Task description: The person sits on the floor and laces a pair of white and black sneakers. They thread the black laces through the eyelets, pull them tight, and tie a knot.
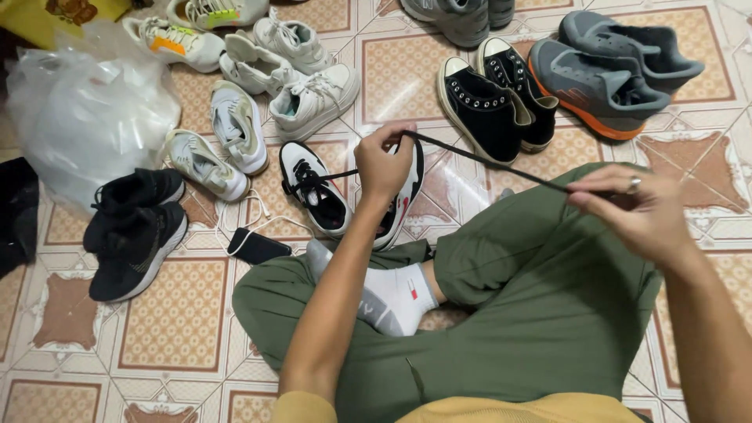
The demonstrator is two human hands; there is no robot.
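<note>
A: Scene, big to small?

B: Patterned tile floor (180,313) carries everything. Person sits cross-legged on it, green trousers (548,313), white sock (399,301) at centre. Clear plastic bag (86,117) bulks near the floor's left edge, towards the far corner.

A: Shoes?

B: Grey runners with orange soles (607,78) at the far right corner. Black canvas high-tops (493,102) just left of them. Another grey pair (462,17) at the far edge, cut off. Black sneakers (133,231) at the left edge, near the bag. Cluster of white sneakers (266,78) far left of centre. Black-and-white sneaker (317,188) right in front of the knees, its partner mostly hidden behind the left hand.

A: Hands?

B: Left hand (384,164) is closed, thumb and fingers pinching a black shoelace (486,160) above the black-and-white sneaker. Right hand (638,215) is over the right knee, fingertips pinched on the lace's other end, ring on one finger.

A: Lace state?

B: Pulled in a straight line between the two hands, off the floor. A second stretch runs from the left hand down to the sneaker's eyelets.

A: Small stuff?

B: Dark flat pouch-like item (254,247) on the tile just beside the left knee, thin white cable (262,215) running to it. Can't tell exactly what it is.
</note>
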